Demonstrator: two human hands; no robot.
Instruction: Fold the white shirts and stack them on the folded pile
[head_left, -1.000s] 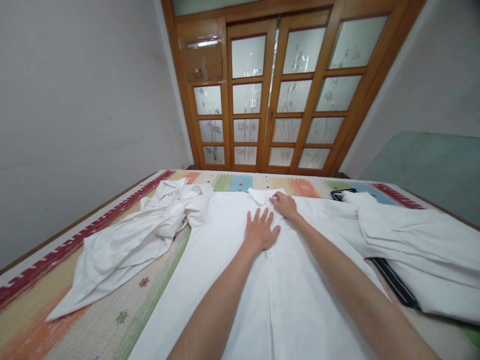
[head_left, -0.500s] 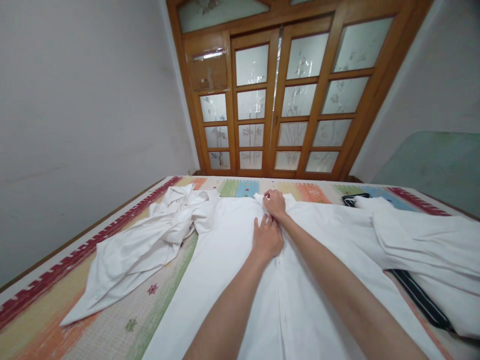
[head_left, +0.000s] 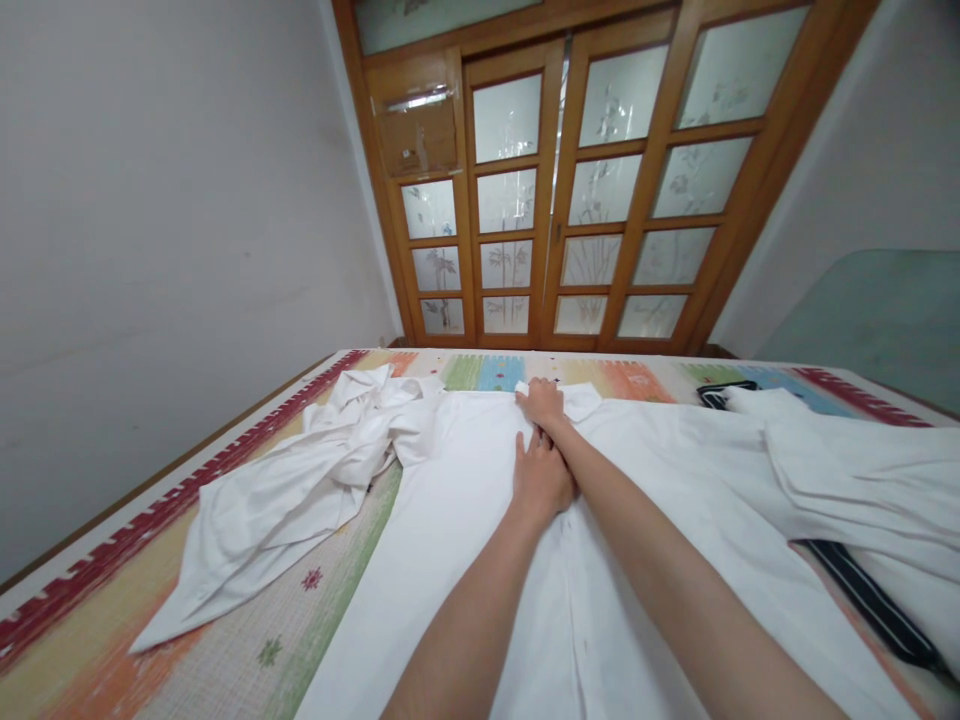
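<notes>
Hands on white shirt (head_left: 465, 520), right hand (head_left: 541, 404) at collar (head_left: 581, 400), left hand (head_left: 541, 478) below

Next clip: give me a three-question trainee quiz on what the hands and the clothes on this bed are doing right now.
1. True or false: the left hand rests flat on the white shirt spread in the middle of the bed mat.
2. Where is the right hand? A) on the wooden door B) at the shirt's collar C) on the crumpled white garment
3. Fill in: a dark ______ strap shows under the white clothes at the right.

Key: 1 true; 2 B; 3 striped.
</notes>
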